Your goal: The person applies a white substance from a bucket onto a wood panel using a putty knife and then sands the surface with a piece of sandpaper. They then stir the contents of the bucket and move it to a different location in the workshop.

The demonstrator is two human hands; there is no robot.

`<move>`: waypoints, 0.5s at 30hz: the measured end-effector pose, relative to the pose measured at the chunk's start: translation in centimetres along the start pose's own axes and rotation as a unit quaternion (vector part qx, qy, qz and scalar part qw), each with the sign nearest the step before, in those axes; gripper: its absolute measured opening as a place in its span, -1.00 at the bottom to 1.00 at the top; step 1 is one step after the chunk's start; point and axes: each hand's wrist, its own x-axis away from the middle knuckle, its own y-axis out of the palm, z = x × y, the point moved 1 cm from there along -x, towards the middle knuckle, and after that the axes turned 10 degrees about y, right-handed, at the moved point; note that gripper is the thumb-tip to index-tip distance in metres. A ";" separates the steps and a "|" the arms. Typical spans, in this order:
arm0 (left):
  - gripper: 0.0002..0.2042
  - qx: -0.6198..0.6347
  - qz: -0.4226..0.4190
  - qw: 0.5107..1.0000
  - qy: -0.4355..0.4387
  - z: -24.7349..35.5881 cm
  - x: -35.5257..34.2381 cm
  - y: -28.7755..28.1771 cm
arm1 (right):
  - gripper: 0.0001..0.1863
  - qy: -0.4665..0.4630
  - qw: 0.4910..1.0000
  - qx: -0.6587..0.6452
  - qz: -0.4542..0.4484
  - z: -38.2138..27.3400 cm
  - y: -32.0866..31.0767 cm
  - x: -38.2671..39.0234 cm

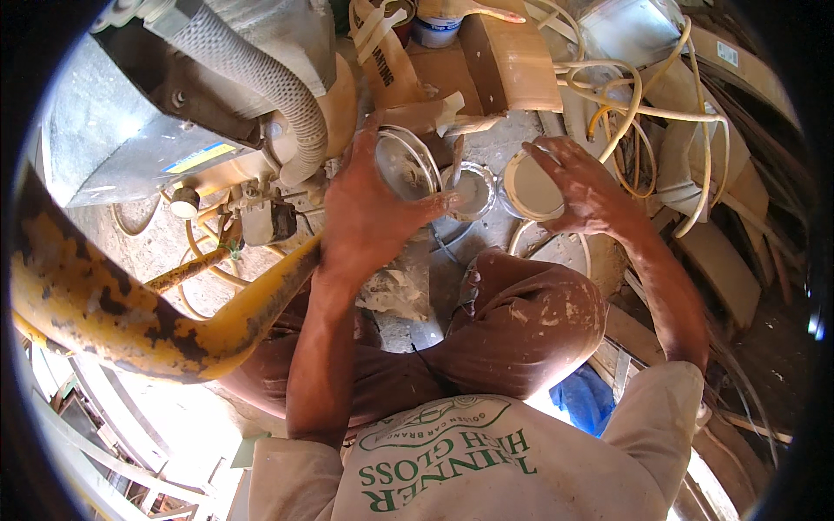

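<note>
The right hand [584, 187] grips the pale tub [532, 189] across its rim, probably to steady it; the left hand [369, 213] curves round the can [407, 165], though whether it grips I cannot tell. A jar [473, 191] stands between them. Beneath lies dusty ground [143, 243]; beyond, a torn carton [532, 65], cables [638, 108] and a ribbed hose [252, 65].

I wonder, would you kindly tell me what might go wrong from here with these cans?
The right hand might lose its hold on the round, pale-rimmed can, letting it tip. The left hand, its thumb close to the smaller, smeared, round metal can, could knock that one over.
</note>
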 end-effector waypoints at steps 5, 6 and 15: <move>0.06 -0.009 0.008 1.000 -0.003 0.5 -0.2 0.0 | 0.27 0.030 0.998 -0.035 0.046 1.2 -1.8 1.6; 0.06 0.011 0.008 1.000 -0.008 0.2 -0.2 0.2 | 0.27 0.039 0.997 -0.036 0.050 1.3 -2.4 1.6; 0.14 0.002 -0.006 1.000 -0.027 1.2 -0.8 0.2 | 0.23 0.060 0.977 -0.051 0.196 3.9 -6.2 -3.2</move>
